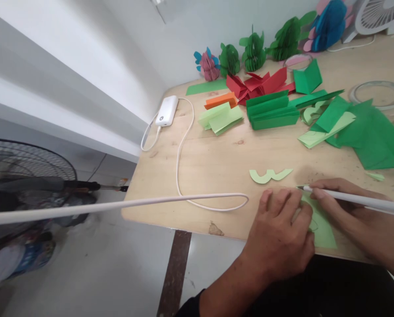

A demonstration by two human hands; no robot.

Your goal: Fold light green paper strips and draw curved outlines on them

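My left hand (279, 233) lies palm down at the table's front edge with its fingers stretched over a sheet of light green paper (325, 237), which it partly hides. Thin curved lines show on that paper. Between the fingers of my right hand (352, 211) is a slim white pencil (358, 198). Its dark tip points left, close to my left fingertips and the upper edge of the sheet; whether it touches the paper I cannot tell. Just beyond my left hand, a cut-out wavy strip of light green paper (266, 177) rests on the wood.
Folded green paper (272, 112), red paper (259, 86) and orange paper (220, 101) lie farther back. Several paper figures (254, 52) line the wall. A white power bank (167, 110) has a cable (118, 205) looping across the table. A tape roll (378, 94) lies at right.
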